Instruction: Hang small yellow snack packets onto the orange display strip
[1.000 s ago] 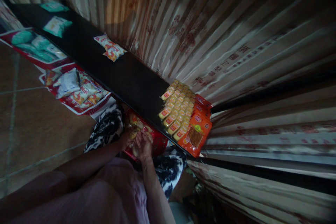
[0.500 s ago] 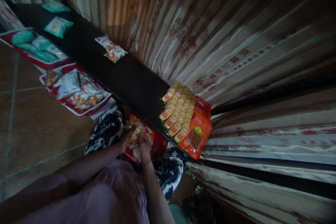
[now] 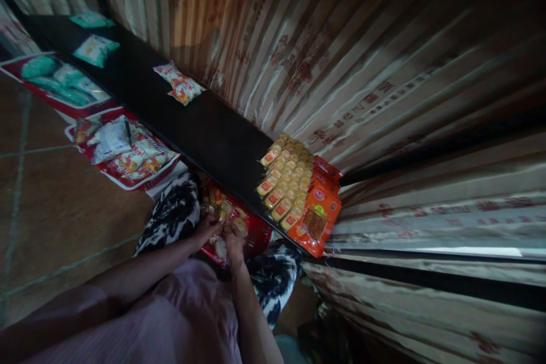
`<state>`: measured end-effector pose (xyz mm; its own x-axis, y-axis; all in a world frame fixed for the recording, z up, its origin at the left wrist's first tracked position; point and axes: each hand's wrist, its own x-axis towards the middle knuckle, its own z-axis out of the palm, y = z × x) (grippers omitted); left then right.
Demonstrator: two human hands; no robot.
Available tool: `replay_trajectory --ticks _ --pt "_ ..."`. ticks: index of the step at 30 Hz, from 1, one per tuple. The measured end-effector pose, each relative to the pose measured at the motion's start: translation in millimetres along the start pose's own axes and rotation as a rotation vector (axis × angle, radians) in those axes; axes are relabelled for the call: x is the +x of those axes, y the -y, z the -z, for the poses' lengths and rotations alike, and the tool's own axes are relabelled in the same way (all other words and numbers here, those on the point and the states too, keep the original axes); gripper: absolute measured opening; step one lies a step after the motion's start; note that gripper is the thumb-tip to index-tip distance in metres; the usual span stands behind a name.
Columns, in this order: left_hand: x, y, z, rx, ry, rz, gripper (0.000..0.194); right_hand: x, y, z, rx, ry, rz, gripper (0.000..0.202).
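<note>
A red package [image 3: 258, 233] with small yellow wrapped snacks lies between my knees, under the black shelf's edge. My left hand [image 3: 209, 227] is closed at its left part, on a small wrapped snack [image 3: 222, 213]. Close beside it, my right hand [image 3: 233, 239] has its fingers bent together over the package; what they hold, if anything, is too dark and small to make out. On the right end of the black shelf [image 3: 205, 131] lie rows of yellow wrapped snacks [image 3: 284, 179], next to orange packets [image 3: 318, 216].
Two white and orange packets [image 3: 181, 84] and green packets [image 3: 96, 50] lie further left on the shelf. Below its left edge are a red bag of green packets [image 3: 63, 81] and another of white and orange ones [image 3: 128, 151]. Stacked printed cardboard [image 3: 362, 68] rises behind.
The view has shifted slightly. My left hand has moved slightly within the package, and the wrapped snack at its fingers sits a little differently. My right hand has stayed nearly in place.
</note>
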<state>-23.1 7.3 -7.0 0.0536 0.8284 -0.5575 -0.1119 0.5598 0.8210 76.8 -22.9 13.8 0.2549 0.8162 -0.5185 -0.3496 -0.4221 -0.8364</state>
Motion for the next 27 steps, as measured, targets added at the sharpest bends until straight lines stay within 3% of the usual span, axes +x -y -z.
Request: replay_trajectory --ticks 7,11,18,24,27 --pt "-1.2 5.9 -1.1 0.201 -0.046 -0.195 0.027 -11.6 12.7 -3.5 -0.126 -0.016 0.088 0.014" --pt "-6.9 4.5 0.3 0.221 -0.078 -0.27 0.031 -16.0 13.8 -6.2 -0.109 0.052 0.138 0.019" --pt "-23.8 -5.3 4.8 0.309 -0.024 -0.367 0.025 -19.6 12.5 -5.7 -0.062 0.065 0.172 0.034" --pt "-23.3 -7.4 6.6 0.295 -0.021 -0.309 0.018 -12.9 8.6 4.5 -0.21 -0.042 0.216 0.028" --pt "-17.1 -3.8 6.6 0.377 -0.033 -0.326 0.015 -8.4 8.1 6.6 -0.225 -0.034 0.265 0.026"
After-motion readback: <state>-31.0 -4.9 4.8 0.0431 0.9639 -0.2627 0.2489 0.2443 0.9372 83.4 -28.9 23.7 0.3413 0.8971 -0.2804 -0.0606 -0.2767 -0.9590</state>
